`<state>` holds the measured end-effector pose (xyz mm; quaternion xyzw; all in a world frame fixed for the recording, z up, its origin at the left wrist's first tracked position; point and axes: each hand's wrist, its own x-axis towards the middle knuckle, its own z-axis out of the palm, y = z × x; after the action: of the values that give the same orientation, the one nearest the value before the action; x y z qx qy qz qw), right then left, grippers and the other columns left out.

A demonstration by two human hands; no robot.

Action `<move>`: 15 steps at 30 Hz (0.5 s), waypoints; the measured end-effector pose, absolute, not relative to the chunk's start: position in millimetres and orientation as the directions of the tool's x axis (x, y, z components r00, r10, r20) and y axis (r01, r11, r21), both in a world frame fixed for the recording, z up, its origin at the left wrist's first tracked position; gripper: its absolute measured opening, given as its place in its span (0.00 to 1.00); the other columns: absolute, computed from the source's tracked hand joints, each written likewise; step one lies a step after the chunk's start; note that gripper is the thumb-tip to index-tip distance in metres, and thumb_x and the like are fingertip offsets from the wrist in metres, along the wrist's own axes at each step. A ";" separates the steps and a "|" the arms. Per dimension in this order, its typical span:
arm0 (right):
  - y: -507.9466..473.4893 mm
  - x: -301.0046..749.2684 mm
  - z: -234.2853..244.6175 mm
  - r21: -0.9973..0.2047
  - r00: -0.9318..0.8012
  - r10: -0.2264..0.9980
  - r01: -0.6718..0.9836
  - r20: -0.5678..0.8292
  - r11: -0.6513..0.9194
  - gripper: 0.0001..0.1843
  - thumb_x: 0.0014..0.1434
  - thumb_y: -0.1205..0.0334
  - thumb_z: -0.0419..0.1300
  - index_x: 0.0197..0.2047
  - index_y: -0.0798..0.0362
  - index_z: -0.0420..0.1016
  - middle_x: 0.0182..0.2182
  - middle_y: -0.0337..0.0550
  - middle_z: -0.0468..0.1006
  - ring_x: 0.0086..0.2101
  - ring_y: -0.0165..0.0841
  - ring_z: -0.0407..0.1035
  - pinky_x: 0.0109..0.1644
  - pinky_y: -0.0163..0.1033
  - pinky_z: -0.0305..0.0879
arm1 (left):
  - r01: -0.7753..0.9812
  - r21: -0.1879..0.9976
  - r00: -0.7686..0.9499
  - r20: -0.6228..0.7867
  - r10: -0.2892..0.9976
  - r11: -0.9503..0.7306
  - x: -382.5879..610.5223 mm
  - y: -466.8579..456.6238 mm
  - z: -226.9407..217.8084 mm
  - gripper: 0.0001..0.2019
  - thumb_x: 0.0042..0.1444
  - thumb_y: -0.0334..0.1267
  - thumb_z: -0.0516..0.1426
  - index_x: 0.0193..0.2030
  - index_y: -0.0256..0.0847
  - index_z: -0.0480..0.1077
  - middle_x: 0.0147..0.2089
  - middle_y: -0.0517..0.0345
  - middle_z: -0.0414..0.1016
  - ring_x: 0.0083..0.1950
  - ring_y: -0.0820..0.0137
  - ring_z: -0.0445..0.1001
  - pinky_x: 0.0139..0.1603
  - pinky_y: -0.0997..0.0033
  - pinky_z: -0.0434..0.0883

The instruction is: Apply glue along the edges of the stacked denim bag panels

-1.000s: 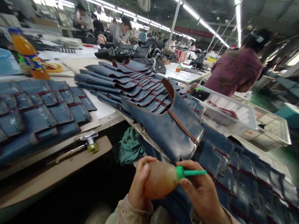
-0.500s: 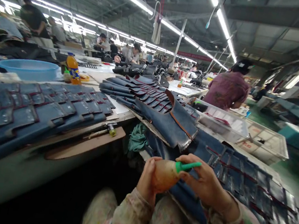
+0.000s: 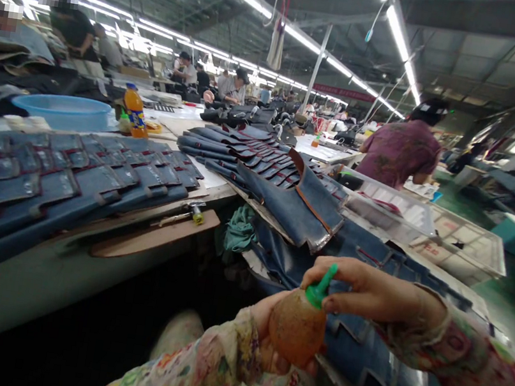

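Observation:
A squat glue bottle (image 3: pixel 298 328) with amber contents and a green nozzle cap (image 3: pixel 319 288) is held above my lap. My left hand (image 3: pixel 268 333) wraps round the bottle's body from the left and below. The fingers of my right hand (image 3: pixel 354 288) pinch the green cap at its base, thumb on the near side. The bottle stands nearly upright, nozzle tilted slightly right. Beyond my hands, a curved blue leather piece (image 3: pixel 292 204) with a brown edge lies on a stack of similar blue pieces (image 3: pixel 244 152).
Overlapping blue pieces (image 3: pixel 61 176) cover the left table. A hammer (image 3: pixel 194 211) lies near its edge by a brown board (image 3: pixel 159 236). Behind are a blue basin (image 3: pixel 63 112) and an orange drink bottle (image 3: pixel 135 111). Clear plastic bins (image 3: pixel 463 243) stand right, near a person in purple (image 3: pixel 402 150).
The bottle has swung from lying sideways to nearly upright, its nozzle now pointing up. My left hand has shifted lower under it. The whole view has moved slightly.

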<state>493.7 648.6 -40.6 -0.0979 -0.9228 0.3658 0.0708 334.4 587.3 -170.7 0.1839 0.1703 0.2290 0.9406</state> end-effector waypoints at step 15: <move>674.9 497.6 -59.3 -0.764 -0.936 0.347 0.184 0.055 0.618 0.15 0.62 0.56 0.56 0.46 0.58 0.70 0.38 0.45 0.73 0.38 0.32 0.67 0.43 0.34 0.64 | -0.351 0.452 0.788 -0.330 0.519 0.820 339.8 606.4 -165.3 0.31 0.53 0.61 0.47 0.50 0.36 0.68 0.29 0.43 0.74 0.21 0.59 0.73 0.11 0.80 0.50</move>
<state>497.6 674.9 -59.3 -0.1486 -0.8939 0.4111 0.0991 339.8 606.4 -165.3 0.1868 0.2252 0.2346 0.9270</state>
